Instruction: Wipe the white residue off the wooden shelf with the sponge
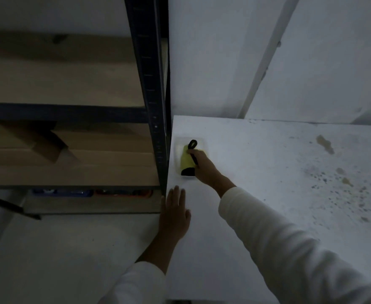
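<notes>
Your right hand (202, 166) is reaching across the white bench (268, 194), and its grip is wrapped around the black handle of the sponge (186, 161), a yellow-green pad that lies in a shallow clear tray (204, 144) at the far left of the bench, just beside the dark metal upright (149, 84) of the shelving. Your left hand (175, 212) rests flat on the near left edge of the bench with its fingers spread, holding nothing and touching the foot of that upright. By the look of it you are at the pick-up step: the sponge has not yet reached the wooden shelf (66, 172), which runs off to the left behind the dark rail. The light is dim, and I cannot make out any white residue on the boards from here. The next move, as I judge it, calls for lifting the sponge clear of the tray's rim, carrying it left around the upright without knocking it, and setting the pad flat on the board so that it wipes with even pressure. The brown and dark specks (333, 172) on the right of the bench are not your concern.
</notes>
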